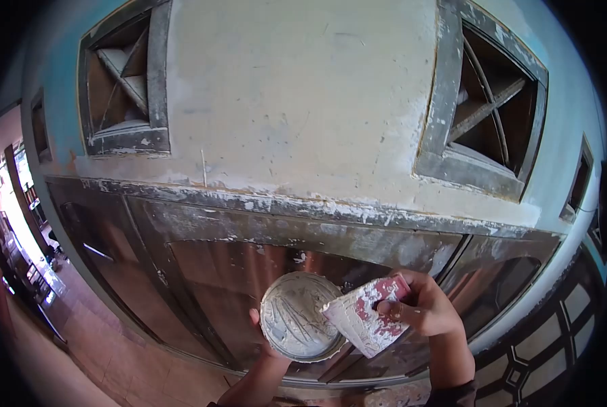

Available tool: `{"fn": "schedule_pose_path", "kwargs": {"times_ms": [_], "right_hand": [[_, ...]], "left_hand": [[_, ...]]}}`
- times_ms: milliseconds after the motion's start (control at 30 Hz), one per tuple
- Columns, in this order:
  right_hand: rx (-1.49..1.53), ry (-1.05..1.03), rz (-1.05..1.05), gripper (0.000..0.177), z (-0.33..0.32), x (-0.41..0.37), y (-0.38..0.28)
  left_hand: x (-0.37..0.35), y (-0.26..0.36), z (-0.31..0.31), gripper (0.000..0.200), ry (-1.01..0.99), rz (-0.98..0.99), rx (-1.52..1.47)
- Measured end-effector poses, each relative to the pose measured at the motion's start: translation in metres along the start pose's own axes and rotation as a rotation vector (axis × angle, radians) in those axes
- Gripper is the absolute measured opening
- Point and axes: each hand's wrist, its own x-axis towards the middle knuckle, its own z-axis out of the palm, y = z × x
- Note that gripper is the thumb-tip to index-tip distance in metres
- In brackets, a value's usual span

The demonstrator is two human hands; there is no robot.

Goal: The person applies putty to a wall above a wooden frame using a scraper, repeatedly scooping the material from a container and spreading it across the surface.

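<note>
My left hand (273,349) is wrapped around the underside and left edge of a shallow round tub (264,324), with most of its fingers hidden behind it. White putty (295,320) is smeared across the inside of the tub, streaked with scrape marks. Between thumb and fingers, my right hand (431,306) grips a red putty spreader (368,316) heavily coated in white. The spreader's left corner overlaps the tub's right rim in this view.
Ahead stands a patched cream wall (283,88) with a wooden vent frame at left (157,74) and another at right (435,136). Below runs a putty-marked wooden ledge (303,205) above dark panels (201,271). A tiled floor (113,339) lies far down at left; a patterned grille (541,339) is at lower right.
</note>
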Motion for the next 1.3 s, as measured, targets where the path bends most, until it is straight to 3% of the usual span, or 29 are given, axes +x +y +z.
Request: {"fn": "schedule_pose_path", "kwargs": {"times_ms": [167,300,567,700,800,867,900,1000,1100,1167,1200,1233,1267,1300], "right_hand": [[-0.07,-0.014,-0.004,0.017,0.016,0.006,-0.008],[-0.053,-0.021,-0.033,0.02,0.029,0.01,-0.005],[-0.065,-0.064,-0.268,0.013,0.062,0.035,-0.006],[-0.076,0.013,-0.373,0.012,0.087,0.046,-0.01],[-0.075,0.13,-0.403,0.012,0.113,0.052,-0.015],[-0.132,0.175,-0.603,0.01,0.123,0.055,-0.015],[-0.136,0.178,-0.606,0.01,0.128,0.055,-0.018],[-0.268,0.243,-0.657,0.008,0.139,0.053,-0.028],[-0.388,0.338,-0.72,0.022,0.147,0.063,-0.029],[-0.874,0.55,-0.87,0.043,0.16,0.077,-0.032],[-0.979,0.593,-0.948,0.052,0.164,0.087,-0.028],[-0.98,0.598,-0.953,0.052,0.166,0.097,-0.026],[-1.212,0.666,-1.042,0.047,0.167,0.108,-0.025],[-1.449,0.733,-1.127,0.043,0.168,0.119,-0.023]], "left_hand": [[0.006,0.015,0.008,0.107,-0.122,0.001,-0.075],[0.013,0.028,0.006,0.107,-0.09,0.043,-0.127],[0.024,0.077,0.009,0.106,-0.121,0.055,-0.12],[0.031,0.106,-0.001,0.103,-0.118,0.12,-0.123],[0.028,0.122,-0.008,0.09,0.022,0.104,-0.16],[0.03,0.132,-0.011,0.088,0.002,0.11,-0.142],[0.031,0.136,-0.013,0.086,-0.026,0.119,-0.122],[0.032,0.143,-0.02,0.092,-0.121,0.107,-0.198],[0.026,0.154,-0.021,0.099,-0.19,0.084,-0.239],[0.024,0.16,-0.02,0.1,-0.217,0.076,-0.265],[0.023,0.164,-0.019,0.095,-0.242,0.118,-0.356],[0.022,0.168,-0.017,0.09,-0.268,0.16,-0.446],[0.021,0.174,-0.016,0.097,-0.145,0.175,-0.201],[0.02,0.178,-0.019,0.097,-0.156,0.179,-0.201]]}}
